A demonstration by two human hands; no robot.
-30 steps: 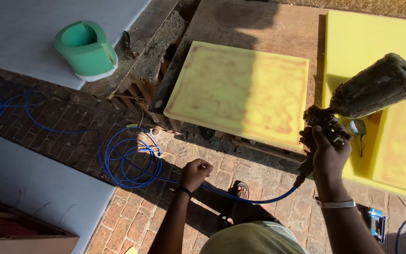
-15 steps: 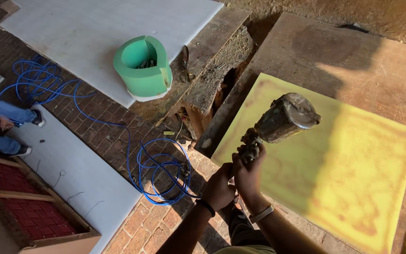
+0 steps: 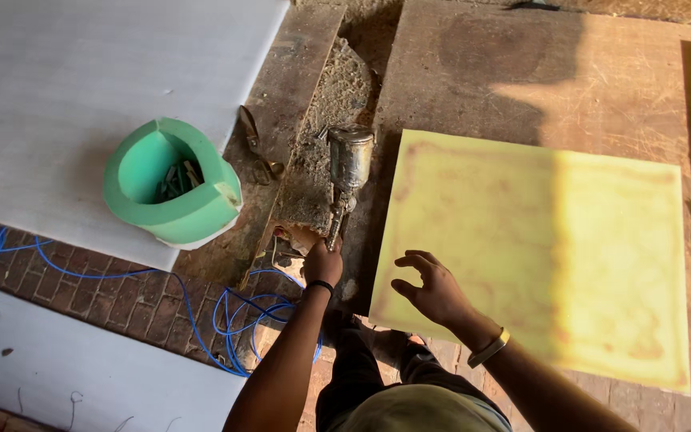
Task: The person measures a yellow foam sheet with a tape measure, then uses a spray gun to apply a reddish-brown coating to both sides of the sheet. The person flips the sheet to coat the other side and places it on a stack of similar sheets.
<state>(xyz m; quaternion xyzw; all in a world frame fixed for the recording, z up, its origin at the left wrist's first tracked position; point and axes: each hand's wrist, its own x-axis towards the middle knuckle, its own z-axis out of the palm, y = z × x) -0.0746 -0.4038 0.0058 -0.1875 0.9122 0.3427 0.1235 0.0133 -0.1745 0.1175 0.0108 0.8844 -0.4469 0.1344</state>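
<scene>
While I crouch over it, the yellow foam sheet [image 3: 533,256] lies flat on the brown board [image 3: 521,72], my landmark. Soft and light, it should flop if lifted, so I judge 2 corners the best hold. My right hand [image 3: 433,290] hovers spread over its near-left edge, holding nothing. Left of that sheet, my left hand [image 3: 323,262] is closed around the spray gun [image 3: 345,180] handle; top-heavy with its metal cup, I judge. Further left sits a green foam tub [image 3: 173,188] and blue hose [image 3: 241,320]; room is open rightward.
</scene>
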